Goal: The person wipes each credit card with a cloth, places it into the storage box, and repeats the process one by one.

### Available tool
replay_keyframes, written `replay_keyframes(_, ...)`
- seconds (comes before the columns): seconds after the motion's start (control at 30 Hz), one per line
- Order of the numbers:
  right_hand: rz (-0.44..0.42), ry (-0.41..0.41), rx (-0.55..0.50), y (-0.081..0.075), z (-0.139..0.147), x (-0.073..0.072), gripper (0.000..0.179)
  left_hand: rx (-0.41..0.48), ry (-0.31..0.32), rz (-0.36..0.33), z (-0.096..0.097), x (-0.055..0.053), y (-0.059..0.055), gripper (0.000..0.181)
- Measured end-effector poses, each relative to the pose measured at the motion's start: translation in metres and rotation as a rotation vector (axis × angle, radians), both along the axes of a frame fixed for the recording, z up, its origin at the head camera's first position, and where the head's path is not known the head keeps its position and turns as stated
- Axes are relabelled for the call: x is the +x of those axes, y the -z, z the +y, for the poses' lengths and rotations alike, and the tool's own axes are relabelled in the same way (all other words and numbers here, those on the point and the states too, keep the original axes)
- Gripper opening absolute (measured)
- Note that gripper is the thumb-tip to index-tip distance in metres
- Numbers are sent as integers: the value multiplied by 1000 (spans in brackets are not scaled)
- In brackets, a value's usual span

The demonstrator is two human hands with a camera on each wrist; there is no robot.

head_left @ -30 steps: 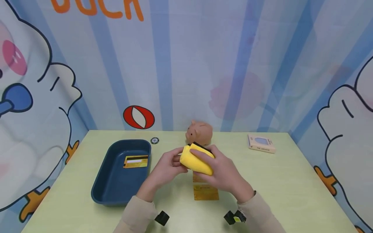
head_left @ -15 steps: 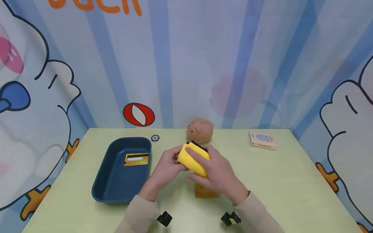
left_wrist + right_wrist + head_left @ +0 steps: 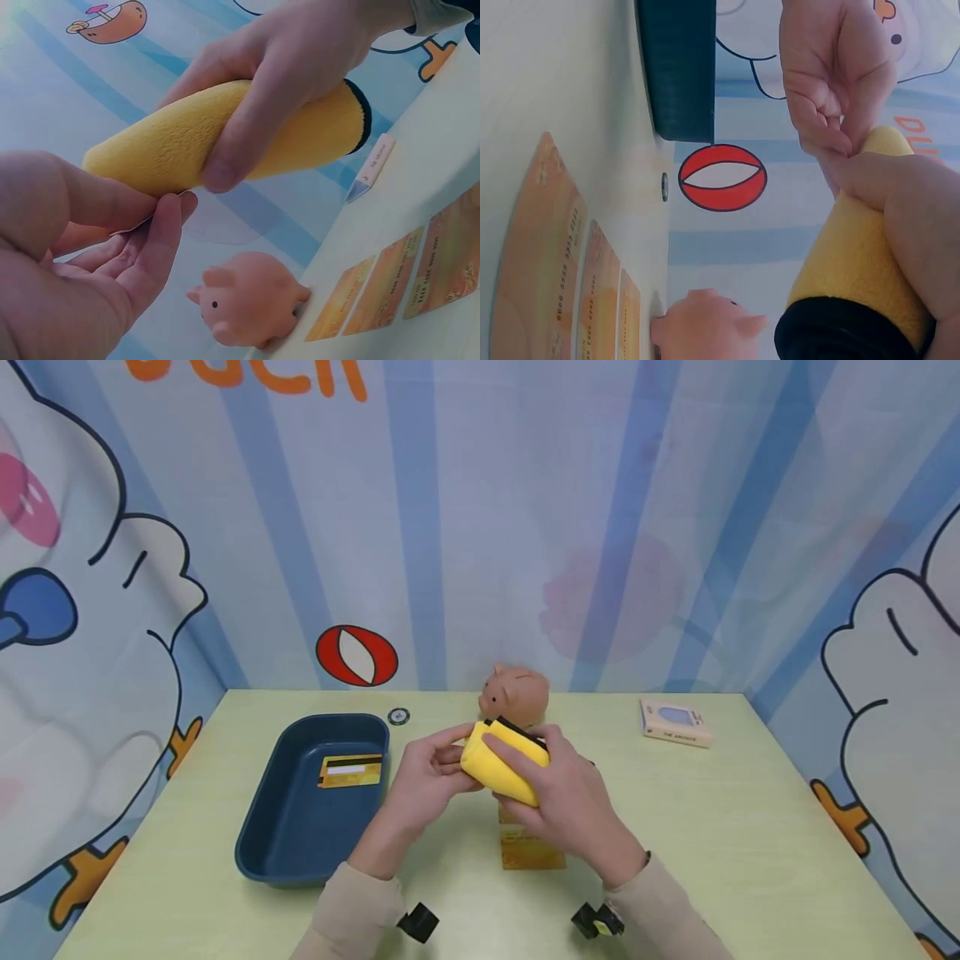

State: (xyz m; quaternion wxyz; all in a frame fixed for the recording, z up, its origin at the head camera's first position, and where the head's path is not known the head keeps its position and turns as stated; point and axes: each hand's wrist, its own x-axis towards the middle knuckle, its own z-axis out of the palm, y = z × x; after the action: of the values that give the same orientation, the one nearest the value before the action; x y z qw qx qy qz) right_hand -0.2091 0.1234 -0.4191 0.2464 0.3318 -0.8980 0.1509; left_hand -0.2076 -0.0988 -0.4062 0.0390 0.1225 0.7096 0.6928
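A soft yellow plush pouch (image 3: 504, 767) with a black edge is held in the air above the middle of the table. My right hand (image 3: 573, 789) grips it from the right, its thumb and fingers across the fuzzy side. At the pouch's other end, my left hand (image 3: 429, 777) pinches with thumb and fingertips. In the left wrist view a thin pale edge shows between the left fingers (image 3: 150, 259); what it is cannot be told. The black end faces the camera in the right wrist view. Below the hands lie three gold cards (image 3: 538, 255) in a row, partly hidden in the head view.
On the left stands a dark blue tray (image 3: 258, 827) with one gold card (image 3: 350, 771) in it. A round chip (image 3: 398, 716) lies by its far corner. A pink piggy bank (image 3: 513, 695) sits behind the hands; a small pale box (image 3: 675, 723) lies at the back right.
Both hands stay together on the pouch. It tilted slightly and moved a little left and down, then came back up and right. The tray, chip, piggy bank and box keep their places.
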Motion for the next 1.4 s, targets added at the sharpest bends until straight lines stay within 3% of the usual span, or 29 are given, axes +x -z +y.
replay_keyframes(0.3, -10, -20, -29, -2, 9, -5, 73, 52, -37, -19, -10, -4, -2, 61)
replay_keyframes(0.67, 12, 15, -14, -5, 21, -11, 69, 105, -105, -71, -17, -5, -7, 59)
replay_keyframes(1.17, 13, 80, -37, -5, 36, -18, 69, 165, -117, -112, -22, -7, -5, 60)
replay_keyframes(1.4, -68, 106, -153, -7, 40, -20, 72, 75, -144, -59, -21, -10, 0, 61)
